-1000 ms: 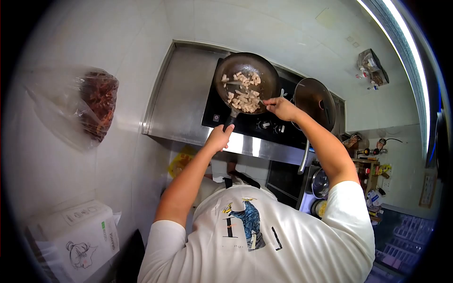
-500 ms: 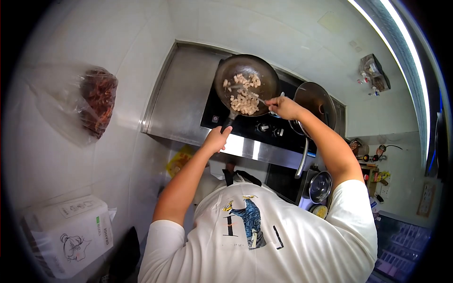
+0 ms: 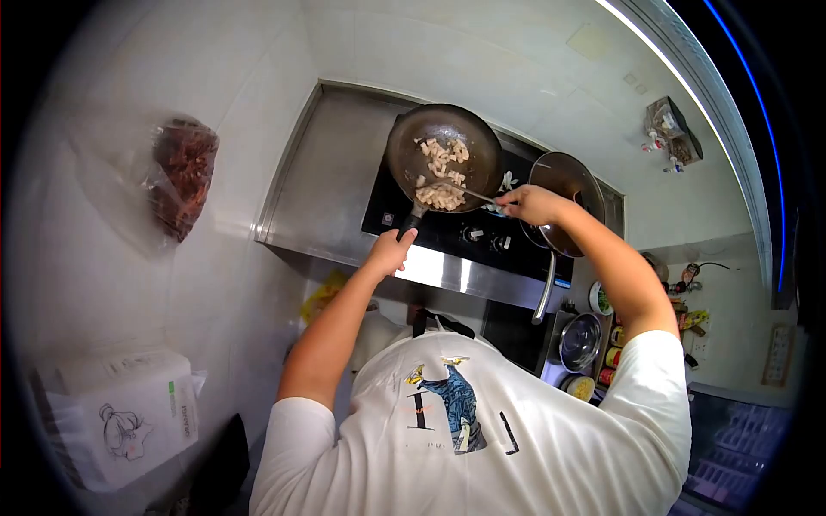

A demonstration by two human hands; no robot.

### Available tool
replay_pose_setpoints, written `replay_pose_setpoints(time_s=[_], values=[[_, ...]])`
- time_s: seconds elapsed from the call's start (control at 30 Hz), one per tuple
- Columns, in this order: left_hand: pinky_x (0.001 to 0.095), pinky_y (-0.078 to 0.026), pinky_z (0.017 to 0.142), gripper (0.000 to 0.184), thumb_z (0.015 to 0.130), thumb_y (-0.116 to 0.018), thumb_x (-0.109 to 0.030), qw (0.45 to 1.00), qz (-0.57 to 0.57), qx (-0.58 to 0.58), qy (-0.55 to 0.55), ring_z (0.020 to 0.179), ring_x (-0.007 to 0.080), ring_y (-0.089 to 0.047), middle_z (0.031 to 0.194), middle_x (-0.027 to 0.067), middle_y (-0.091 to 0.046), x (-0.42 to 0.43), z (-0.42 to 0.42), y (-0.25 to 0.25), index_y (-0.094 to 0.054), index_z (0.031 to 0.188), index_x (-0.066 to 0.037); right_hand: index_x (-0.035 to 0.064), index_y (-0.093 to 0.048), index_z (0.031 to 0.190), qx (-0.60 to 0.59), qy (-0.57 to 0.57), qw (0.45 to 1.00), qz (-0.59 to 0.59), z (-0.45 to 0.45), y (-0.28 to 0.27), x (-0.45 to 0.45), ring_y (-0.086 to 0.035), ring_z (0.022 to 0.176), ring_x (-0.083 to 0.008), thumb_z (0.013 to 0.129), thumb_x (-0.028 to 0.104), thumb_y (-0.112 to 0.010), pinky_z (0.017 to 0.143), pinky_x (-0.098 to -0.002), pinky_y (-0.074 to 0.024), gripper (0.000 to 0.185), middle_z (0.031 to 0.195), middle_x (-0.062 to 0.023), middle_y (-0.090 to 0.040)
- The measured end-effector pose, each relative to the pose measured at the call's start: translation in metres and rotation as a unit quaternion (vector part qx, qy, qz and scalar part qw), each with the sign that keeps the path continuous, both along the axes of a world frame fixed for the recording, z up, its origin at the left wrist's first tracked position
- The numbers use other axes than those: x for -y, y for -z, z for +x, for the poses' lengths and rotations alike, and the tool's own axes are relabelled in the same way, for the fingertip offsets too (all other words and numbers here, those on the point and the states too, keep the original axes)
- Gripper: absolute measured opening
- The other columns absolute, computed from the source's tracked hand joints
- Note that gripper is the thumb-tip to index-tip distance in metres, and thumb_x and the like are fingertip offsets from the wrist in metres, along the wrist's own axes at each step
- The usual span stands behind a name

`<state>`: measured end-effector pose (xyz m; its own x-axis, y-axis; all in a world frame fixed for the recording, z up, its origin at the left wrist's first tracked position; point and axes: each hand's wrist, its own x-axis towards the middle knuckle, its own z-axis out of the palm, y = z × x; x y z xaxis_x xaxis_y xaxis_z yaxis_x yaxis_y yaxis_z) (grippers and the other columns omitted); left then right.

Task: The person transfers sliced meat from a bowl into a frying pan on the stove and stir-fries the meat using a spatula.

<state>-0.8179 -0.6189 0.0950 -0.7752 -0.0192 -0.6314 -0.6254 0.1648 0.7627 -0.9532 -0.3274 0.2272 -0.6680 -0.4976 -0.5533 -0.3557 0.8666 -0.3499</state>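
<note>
"From the head view, where do the food pieces lie?"
"In the wok, ahead of the left hand, wrapped around its handle."
"And the right hand?"
"Right of them, pinching a utensil that slants leftward into the wok; its tip is hard to tell."

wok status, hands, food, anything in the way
Left hand gripping handle; right hand holding utensil; food inside wok; pan to right, nothing visibly blocking.

On the stove, a wok containing food pieces sits left of a pan.
</note>
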Motion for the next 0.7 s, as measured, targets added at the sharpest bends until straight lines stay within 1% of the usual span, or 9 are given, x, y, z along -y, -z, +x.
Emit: replay_pose_setpoints(time_s=[0.1,0.17,0.23,0.3,0.37,0.43,0.5,0.57,0.7], values=[[0.0267,-0.036,0.035,0.044,0.095,-0.053,-0.045,1.0,0.015,-0.014,0.021,0.044,0.0132,-0.049,0.063,0.0051,-0.05,0.006,-0.001,0.0,-0.052,0.089,-0.002,0.0134,-0.067,0.119,-0.011,0.016,0.999,0.045,-0.013,-0.03,-0.013,-0.064,0.104,-0.0275,0.09,0.024,-0.061,0.092,-0.0339,-0.0475,0.032,0.109,-0.0155,-0.068],[0.0265,-0.036,0.035,0.044,0.094,-0.054,-0.045,0.999,0.027,-0.019,0.041,0.044,0.0133,-0.05,0.063,0.0053,-0.051,0.005,-0.002,-0.001,-0.053,0.089,-0.001,0.0105,-0.067,0.117,-0.018,0.071,0.996,0.042,-0.013,-0.061,-0.006,-0.064,0.104,-0.0264,0.091,0.022,-0.059,0.093,-0.0334,-0.0473,0.03,0.11,-0.0152,-0.068],[0.0264,-0.036,0.035,0.045,0.094,-0.055,-0.046,0.999,0.026,-0.019,0.037,0.045,0.0134,-0.05,0.064,0.0054,-0.051,0.005,-0.001,-0.003,-0.053,0.089,-0.001,0.008,-0.066,0.117,-0.06,0.051,0.997,0.019,-0.016,-0.067,-0.023,-0.064,0.105,-0.0269,0.091,0.021,-0.059,0.093,-0.0332,-0.0472,0.03,0.114,-0.0154,-0.067],[0.0263,-0.036,0.035,0.045,0.094,-0.055,-0.046,0.999,0.024,-0.02,0.035,0.045,0.0136,-0.051,0.064,0.0056,-0.052,0.005,0.0,-0.006,-0.053,0.09,-0.001,0.0064,-0.066,0.118,-0.056,0.059,0.996,0.042,-0.008,-0.093,-0.026,-0.063,0.106,-0.0267,0.09,0.02,-0.059,0.093,-0.0333,-0.0472,0.031,0.116,-0.015,-0.067],[0.0258,-0.036,0.035,0.046,0.093,-0.055,-0.047,0.999,0.031,-0.015,0.034,0.046,0.0135,-0.051,0.065,0.0054,-0.052,0.004,0.0,-0.005,-0.053,0.09,-0.001,0.0067,-0.066,0.118,-0.006,0.09,0.995,0.038,0.002,-0.103,-0.025,-0.063,0.107,-0.0256,0.089,0.02,-0.06,0.094,-0.0342,-0.0472,0.032,0.115,-0.0142,-0.067],[0.0256,-0.036,0.035,0.046,0.093,-0.055,-0.047,0.999,0.024,-0.01,0.036,0.046,0.0134,-0.052,0.065,0.0054,-0.052,0.003,-0.002,-0.004,-0.053,0.09,-0.001,0.0074,-0.067,0.117,0.038,0.05,0.993,0.097,0.013,-0.105,-0.014,-0.063,0.106,-0.0246,0.088,0.021,-0.062,0.094,-0.0353,-0.0472,0.033,0.115,-0.0132,-0.068],[0.0255,-0.036,0.035,0.046,0.094,-0.055,-0.048,0.999,0.017,-0.006,0.041,0.046,0.0132,-0.052,0.065,0.0053,-0.052,0.001,-0.001,-0.002,-0.053,0.09,-0.001,0.0087,-0.068,0.116,-0.003,0.017,0.998,0.062,0.02,-0.065,-0.001,-0.064,0.105,-0.0277,0.087,0.024,-0.063,0.093,-0.0354,-0.0479,0.033,0.114,-0.0152,-0.067],[0.0252,-0.036,0.035,0.046,0.094,-0.055,-0.048,0.999,0.023,-0.008,0.032,0.045,0.0129,-0.051,0.065,0.0051,-0.052,0.001,-0.001,0.0,-0.053,0.091,-0.002,0.0091,-0.067,0.117,-0.054,0.092,0.994,0.035,0.023,-0.029,0.02,-0.064,0.104,-0.0309,0.088,0.025,-0.062,0.092,-0.0353,-0.0481,0.033,0.111,-0.0163,-0.067],[0.0249,-0.036,0.035,0.046,0.094,-0.054,-0.048,0.999,0.027,0.0,0.037,0.045,0.0127,-0.051,0.065,0.0049,-0.052,0.003,-0.003,-0.005,-0.053,0.09,-0.002,0.0096,-0.066,0.118,-0.054,0.127,0.99,-0.017,0.003,-0.024,0.016,-0.064,0.104,-0.0296,0.088,0.024,-0.062,0.092,-0.0342,-0.0483,0.034,0.111,-0.0161,-0.067]])
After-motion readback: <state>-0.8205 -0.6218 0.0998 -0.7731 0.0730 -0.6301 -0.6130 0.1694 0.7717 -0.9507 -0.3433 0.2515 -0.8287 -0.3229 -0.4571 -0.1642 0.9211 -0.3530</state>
